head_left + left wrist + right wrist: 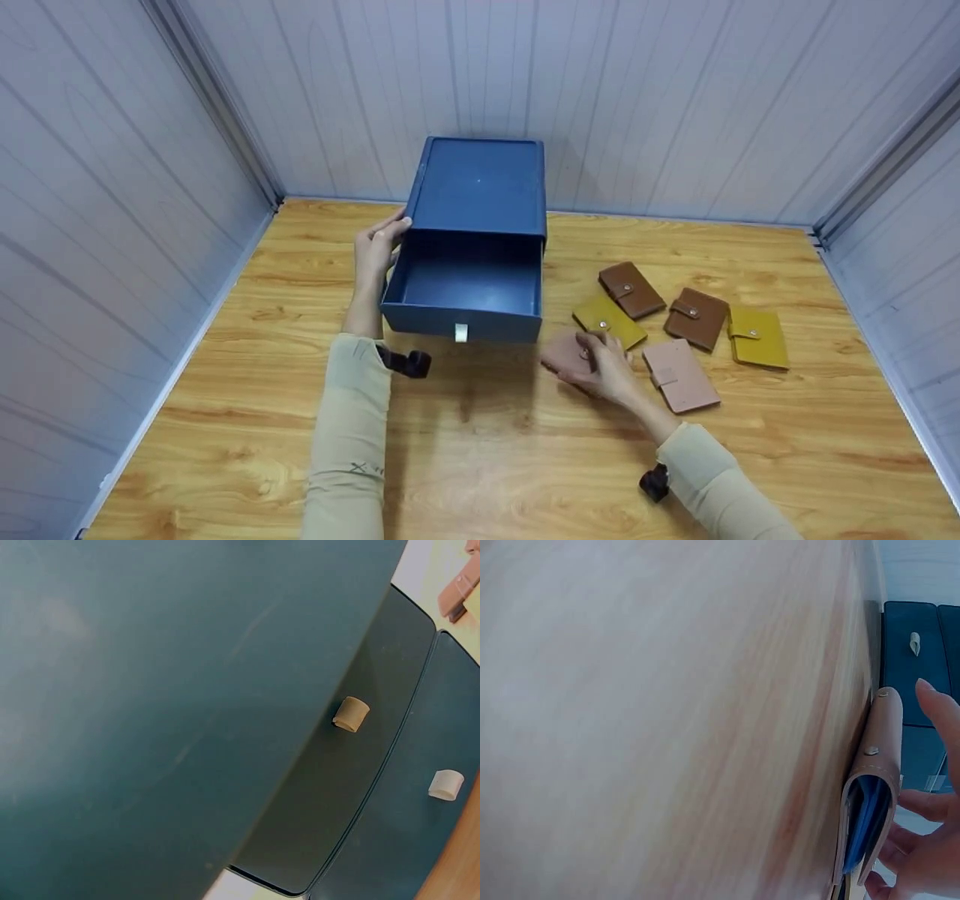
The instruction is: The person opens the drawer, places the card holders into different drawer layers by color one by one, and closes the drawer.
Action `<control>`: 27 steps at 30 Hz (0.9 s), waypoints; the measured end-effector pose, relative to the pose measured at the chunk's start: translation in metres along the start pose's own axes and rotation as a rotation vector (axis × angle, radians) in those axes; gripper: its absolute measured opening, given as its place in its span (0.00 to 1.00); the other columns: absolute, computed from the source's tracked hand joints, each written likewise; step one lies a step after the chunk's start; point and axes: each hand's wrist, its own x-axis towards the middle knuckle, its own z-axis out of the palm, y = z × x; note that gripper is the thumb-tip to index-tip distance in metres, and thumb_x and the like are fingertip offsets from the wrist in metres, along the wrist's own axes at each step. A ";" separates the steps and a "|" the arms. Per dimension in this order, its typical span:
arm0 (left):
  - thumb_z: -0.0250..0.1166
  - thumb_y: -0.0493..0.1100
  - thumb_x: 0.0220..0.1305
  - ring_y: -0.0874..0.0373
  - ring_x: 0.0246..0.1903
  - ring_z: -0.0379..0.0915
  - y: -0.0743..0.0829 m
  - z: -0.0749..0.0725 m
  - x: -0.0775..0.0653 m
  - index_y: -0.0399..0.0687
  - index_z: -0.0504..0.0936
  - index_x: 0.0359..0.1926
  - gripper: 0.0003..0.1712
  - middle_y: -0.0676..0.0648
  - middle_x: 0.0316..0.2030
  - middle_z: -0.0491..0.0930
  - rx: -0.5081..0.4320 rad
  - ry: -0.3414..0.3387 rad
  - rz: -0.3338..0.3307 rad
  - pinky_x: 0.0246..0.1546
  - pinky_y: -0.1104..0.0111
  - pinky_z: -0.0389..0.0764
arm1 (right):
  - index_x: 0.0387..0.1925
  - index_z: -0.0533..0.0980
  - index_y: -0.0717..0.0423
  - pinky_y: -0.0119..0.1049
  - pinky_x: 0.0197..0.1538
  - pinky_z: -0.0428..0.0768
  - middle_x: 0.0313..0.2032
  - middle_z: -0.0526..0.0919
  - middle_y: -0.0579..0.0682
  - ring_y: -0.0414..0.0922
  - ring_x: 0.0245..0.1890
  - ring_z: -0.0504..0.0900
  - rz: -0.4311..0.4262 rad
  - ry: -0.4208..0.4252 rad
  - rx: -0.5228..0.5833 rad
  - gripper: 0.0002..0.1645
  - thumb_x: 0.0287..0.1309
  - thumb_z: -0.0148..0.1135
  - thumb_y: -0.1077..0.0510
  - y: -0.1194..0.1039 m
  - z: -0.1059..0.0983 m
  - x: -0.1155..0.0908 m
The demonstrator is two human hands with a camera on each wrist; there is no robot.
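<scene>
In the head view, my left hand (379,244) rests against the left side of a blue drawer cabinet (480,184), its fingertips at the upper front corner. The cabinet's top drawer (461,322) is pulled out and bare inside, with a pale pull tab on its front. My right hand (611,371) is over a pink snap card holder (564,352) right of the drawer. From the right wrist, the fingers (922,802) touch that card holder's side, while the thumb stands apart from it. Blue inner sleeves show at its end.
Right of the cabinet lie two brown card holders (631,290), two yellow ones (757,335) and another pink one (681,375). Lower drawers (337,742) with pull tabs show in the left wrist view. White panel walls (637,105) enclose the wooden table (480,465).
</scene>
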 end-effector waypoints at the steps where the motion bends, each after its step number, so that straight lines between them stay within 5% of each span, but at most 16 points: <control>1: 0.60 0.40 0.54 0.52 0.47 0.72 0.000 0.000 0.000 0.41 0.76 0.52 0.22 0.38 0.48 0.74 -0.002 0.000 0.002 0.46 0.61 0.71 | 0.53 0.70 0.63 0.55 0.44 0.56 0.50 0.68 0.60 0.57 0.51 0.62 0.006 -0.002 -0.004 0.44 0.36 0.71 0.43 0.000 0.000 0.000; 18: 0.60 0.40 0.54 0.52 0.47 0.73 0.000 0.001 0.000 0.41 0.75 0.52 0.22 0.38 0.48 0.74 0.004 0.013 -0.011 0.46 0.61 0.71 | 0.58 0.64 0.65 0.59 0.45 0.53 0.55 0.59 0.65 0.60 0.54 0.56 0.063 -0.061 -0.074 0.60 0.21 0.76 0.40 -0.001 0.004 0.003; 27: 0.61 0.40 0.54 0.50 0.47 0.72 0.001 0.001 0.000 0.41 0.76 0.52 0.22 0.38 0.48 0.75 0.008 0.015 -0.012 0.46 0.62 0.72 | 0.56 0.65 0.66 0.56 0.44 0.55 0.53 0.61 0.63 0.58 0.53 0.56 0.099 -0.054 -0.077 0.54 0.24 0.77 0.48 -0.001 0.006 0.007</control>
